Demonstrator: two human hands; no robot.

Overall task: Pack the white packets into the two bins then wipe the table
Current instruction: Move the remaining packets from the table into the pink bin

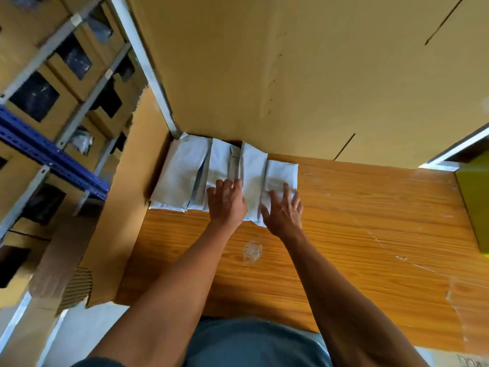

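Observation:
Several white packets (pixel 182 170) stand in a row at the far left of the wooden table (pixel 357 234), leaning against a tall cardboard wall. My left hand (pixel 226 202) lies on the middle packets with its fingertips dipping into the gap between two of them. To its right, my right hand (pixel 283 207) rests flat with spread fingers on the rightmost, shortest packet (pixel 281 172). No bin is clearly in view.
A large cardboard sheet (pixel 291 75) rises behind the table. Cardboard (pixel 127 207) lines the table's left edge. Metal shelving with boxes (pixel 53 102) stands at the left. A yellow-green box (pixel 476 202) sits at the right edge. A clear plastic scrap (pixel 252 251) lies mid-table.

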